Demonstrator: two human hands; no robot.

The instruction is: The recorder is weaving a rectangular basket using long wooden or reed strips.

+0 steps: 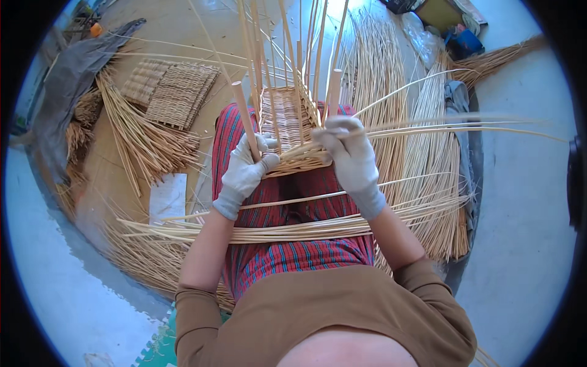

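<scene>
A half-woven wicker basket [282,113] rests on my knees, with tall upright stakes rising round its woven bottom. Two thicker wooden posts stand at its near corners, a left post [242,110] and a right post [335,92]. In a pale work glove, my left hand [241,176] is wrapped round the basket's near left corner, at the foot of the left post. Gloved too, my right hand [353,160] is closed on long willow rods [428,130] at the near right corner. Their loose ends stretch far to the right, partly blurred. The right fingertips are smeared by motion.
A bundle of rods [293,232] lies across my lap. Large heaps of rods [379,79] spread on the right. On the left are woven panels [182,92], cut rods [143,134], a white paper sheet [168,197] and grey cloth [73,92]. A blue container [465,43] stands far right.
</scene>
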